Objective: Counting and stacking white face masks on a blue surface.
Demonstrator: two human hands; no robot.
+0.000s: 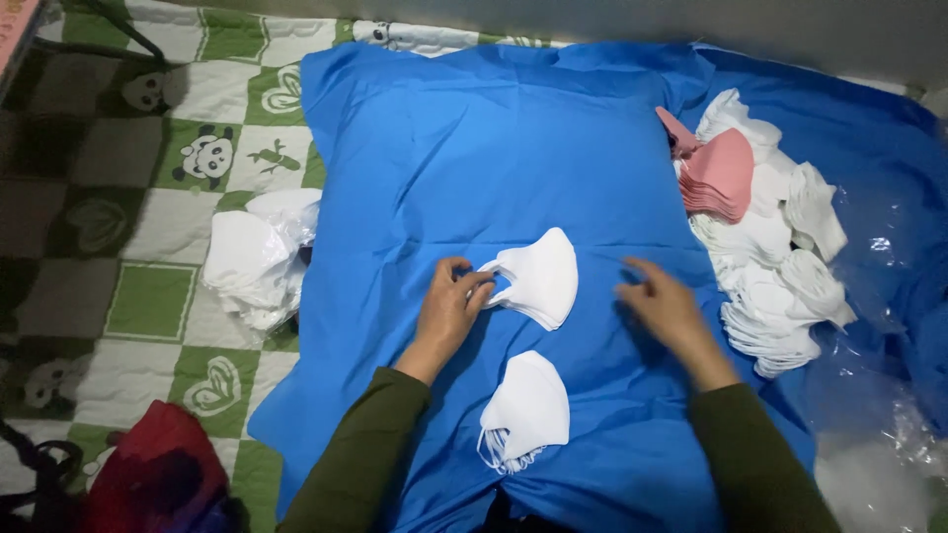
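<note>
Left hand: left hand (449, 306), centre of frame, fingers pinched on the near edge of a small stack of white masks (538, 276); sleeve dark olive.
Right hand: right hand (664, 304), right of centre, fingers loosely curled and released, holding nothing, hovering just above the blue cloth (474, 148).
Held stack: lies on the cloth at frame centre, between the two hands, folded edge toward the right.
Second stack: second white mask bundle (526, 410), lower centre, ear loops bunched at its lower left end, apart from both hands.
Right-side supply: pile of white masks (780, 286) at right of frame, with a pink mask stack (719, 173) on its upper left part.
Left side: white bag bundle (259, 257) on the green checked quilt (148, 296).
Lower left: red bag (148, 474).
</note>
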